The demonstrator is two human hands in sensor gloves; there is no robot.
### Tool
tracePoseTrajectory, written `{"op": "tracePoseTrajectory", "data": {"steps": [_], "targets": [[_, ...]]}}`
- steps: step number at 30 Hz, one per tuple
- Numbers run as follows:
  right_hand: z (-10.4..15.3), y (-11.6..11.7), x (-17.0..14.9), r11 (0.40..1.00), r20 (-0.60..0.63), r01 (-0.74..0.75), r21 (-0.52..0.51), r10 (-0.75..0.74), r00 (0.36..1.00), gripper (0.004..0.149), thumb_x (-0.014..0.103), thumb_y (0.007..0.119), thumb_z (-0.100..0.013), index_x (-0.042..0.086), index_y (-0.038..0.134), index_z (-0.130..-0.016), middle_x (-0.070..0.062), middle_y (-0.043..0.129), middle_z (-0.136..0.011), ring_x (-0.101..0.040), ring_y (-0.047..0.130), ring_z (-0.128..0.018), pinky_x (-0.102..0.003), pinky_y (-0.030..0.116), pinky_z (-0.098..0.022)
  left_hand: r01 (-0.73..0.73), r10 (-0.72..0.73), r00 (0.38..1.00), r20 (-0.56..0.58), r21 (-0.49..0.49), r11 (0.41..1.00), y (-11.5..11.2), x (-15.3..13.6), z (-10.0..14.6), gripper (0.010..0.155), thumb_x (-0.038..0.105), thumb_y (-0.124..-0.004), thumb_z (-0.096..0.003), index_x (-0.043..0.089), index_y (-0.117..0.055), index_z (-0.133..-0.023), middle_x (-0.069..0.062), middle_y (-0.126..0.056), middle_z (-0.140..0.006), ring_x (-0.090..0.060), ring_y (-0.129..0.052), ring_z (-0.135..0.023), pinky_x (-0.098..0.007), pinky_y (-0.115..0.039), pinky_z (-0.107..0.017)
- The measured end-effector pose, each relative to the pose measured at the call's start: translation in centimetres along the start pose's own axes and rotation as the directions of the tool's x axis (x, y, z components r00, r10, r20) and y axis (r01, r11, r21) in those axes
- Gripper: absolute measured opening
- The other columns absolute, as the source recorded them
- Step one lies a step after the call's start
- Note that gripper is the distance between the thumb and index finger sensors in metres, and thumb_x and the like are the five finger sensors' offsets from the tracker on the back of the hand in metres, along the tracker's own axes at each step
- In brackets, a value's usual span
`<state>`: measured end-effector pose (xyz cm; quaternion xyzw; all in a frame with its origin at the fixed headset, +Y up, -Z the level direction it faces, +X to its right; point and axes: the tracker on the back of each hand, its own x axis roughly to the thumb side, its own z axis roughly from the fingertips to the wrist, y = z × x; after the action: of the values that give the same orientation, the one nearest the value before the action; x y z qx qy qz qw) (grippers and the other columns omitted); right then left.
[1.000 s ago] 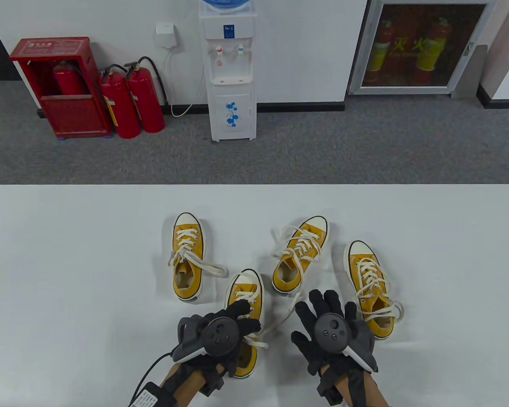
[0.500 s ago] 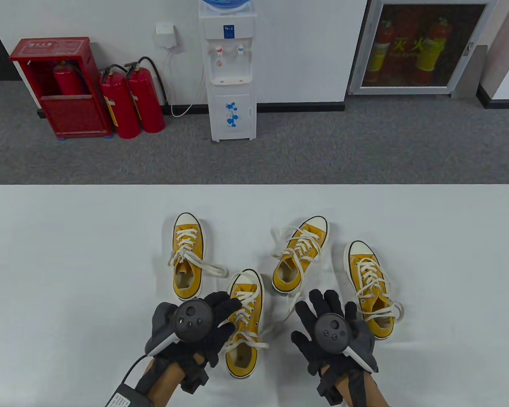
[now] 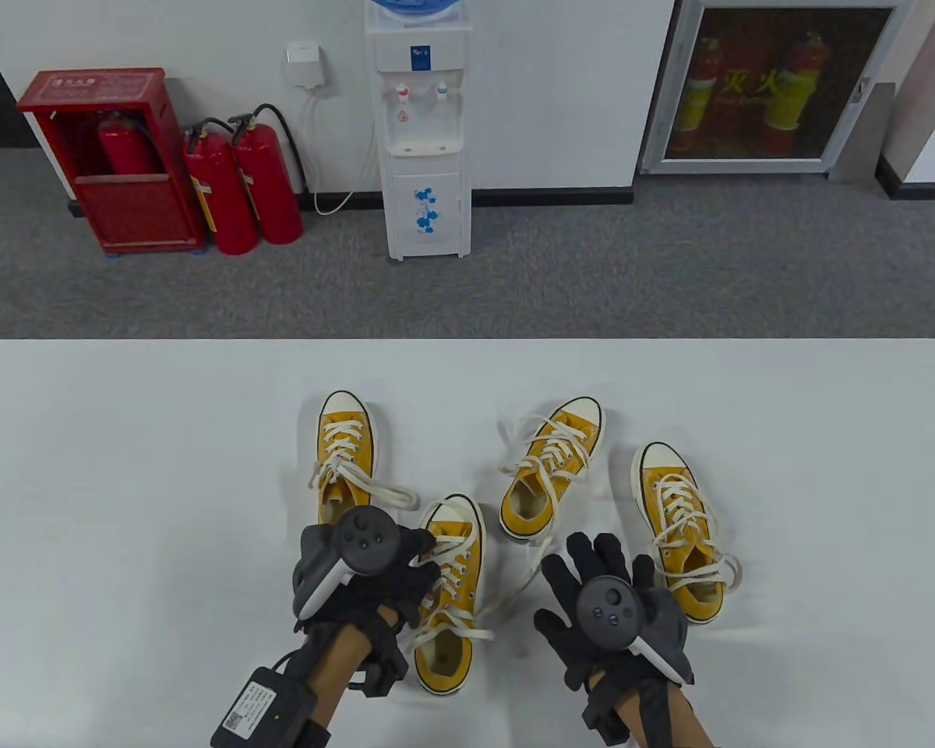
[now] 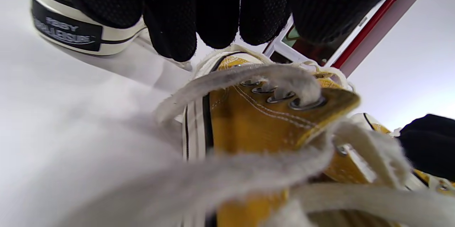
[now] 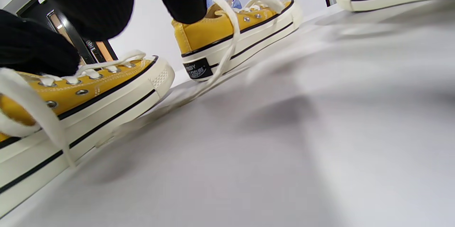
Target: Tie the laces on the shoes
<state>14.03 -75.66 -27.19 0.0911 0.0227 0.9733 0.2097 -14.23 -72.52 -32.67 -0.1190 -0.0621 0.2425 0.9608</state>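
Observation:
Four yellow sneakers with white laces stand on the white table [image 3: 125,483]. My left hand [image 3: 417,565] is at the left side of the nearest shoe [image 3: 456,576], fingers curled over its eyelets. In the left wrist view the fingertips [image 4: 217,24] hang just above that shoe [image 4: 256,123] and its loose lace [image 4: 249,75], with nothing pinched between them. My right hand [image 3: 569,592] lies flat with fingers spread, just right of the shoe, holding nothing. A long loose lace [image 3: 514,592] trails from the shoe towards it. The right wrist view shows this shoe [image 5: 89,91] beside the fingers [image 5: 89,3].
A second shoe [image 3: 345,460] stands behind my left hand, a third [image 3: 553,475] at the middle back with tangled laces, and a fourth [image 3: 674,522] just right of my right hand. The table's far edge [image 3: 467,340] borders grey floor.
My left hand has moved off the top of the nearest shoe, first left and then away from me along its left side. The right hand and all the shoes have stayed still.

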Motion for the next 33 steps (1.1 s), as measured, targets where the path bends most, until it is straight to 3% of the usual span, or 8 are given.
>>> {"op": "tracePoseTrajectory", "data": {"steps": [8,11,15,21,24,33], "targets": [[0.0,0.0,0.0,1.000,0.000,0.002,0.002,-0.002,1.000,0.074,0.054,0.075,-0.043,0.023,0.056,-0.107,-0.004,0.021,-0.117,-0.044,0.014,-0.110,-0.074,0.006,-0.067,0.155,-0.157,0.985,-0.071,-0.035,0.987,-1.1,1.2,-2.1,0.051,0.046,-0.086,-0.0450,0.029,-0.078,-0.092,-0.007,-0.081,-0.099,-0.034,-0.094,-0.079,-0.062,-0.070,-0.066],[0.0,0.0,0.0,1.000,-0.001,0.004,0.002,-0.004,1.000,0.074,0.054,0.075,-0.043,0.023,0.056,-0.107,-0.004,0.021,-0.117,-0.044,0.014,-0.110,-0.074,0.006,-0.067,0.140,-0.141,0.988,-0.067,-0.026,0.990,-1.2,1.2,-2.5,0.041,0.041,-0.086,-0.0449,0.028,-0.084,-0.083,-0.004,-0.087,-0.092,-0.033,-0.097,-0.073,-0.062,-0.071,-0.064],[0.0,0.1,0.0,1.000,-0.003,0.010,0.004,-0.010,1.000,0.074,0.054,0.075,-0.043,0.023,0.056,-0.107,-0.004,0.021,-0.117,-0.044,0.014,-0.110,-0.074,0.006,-0.067,0.112,-0.114,0.992,-0.048,-0.048,0.993,-0.8,1.1,-2.5,0.039,0.040,-0.085,-0.0454,0.027,-0.084,-0.082,-0.005,-0.090,-0.089,-0.032,-0.099,-0.072,-0.062,-0.071,-0.064],[0.0,0.1,-0.1,1.000,-0.007,0.012,0.006,-0.012,1.000,0.074,0.054,0.075,-0.043,0.023,0.056,-0.107,-0.004,0.021,-0.117,-0.044,0.014,-0.110,-0.074,0.005,-0.067,-0.027,0.027,1.000,-0.004,-0.029,0.999,1.3,0.7,-1.6,0.037,0.039,-0.080,-0.0473,0.028,-0.078,-0.083,-0.007,-0.088,-0.096,-0.033,-0.100,-0.080,-0.062,-0.072,-0.065],[0.0,0.1,-0.2,1.000,-0.010,0.015,0.006,-0.015,1.000,0.074,0.054,0.075,-0.043,0.023,0.056,-0.107,-0.004,0.021,-0.117,-0.044,0.014,-0.110,-0.074,0.005,-0.067,-0.124,0.124,0.992,0.018,0.008,0.992,2.7,0.4,-0.9,0.037,0.038,-0.079,-0.0476,0.028,-0.077,-0.083,-0.006,-0.092,-0.092,-0.031,-0.104,-0.077,-0.061,-0.076,-0.063],[-0.1,0.0,-0.3,1.000,-0.014,0.021,0.008,-0.020,1.000,0.074,0.054,0.075,-0.043,0.023,0.056,-0.107,-0.004,0.021,-0.117,-0.044,0.014,-0.110,-0.074,0.006,-0.067,-0.418,0.405,0.905,0.127,0.089,0.904,5.9,-1.1,1.4,0.037,0.037,-0.079,-0.0471,0.027,-0.075,-0.083,-0.004,-0.093,-0.086,-0.027,-0.107,-0.066,-0.058,-0.081,-0.059]]}}
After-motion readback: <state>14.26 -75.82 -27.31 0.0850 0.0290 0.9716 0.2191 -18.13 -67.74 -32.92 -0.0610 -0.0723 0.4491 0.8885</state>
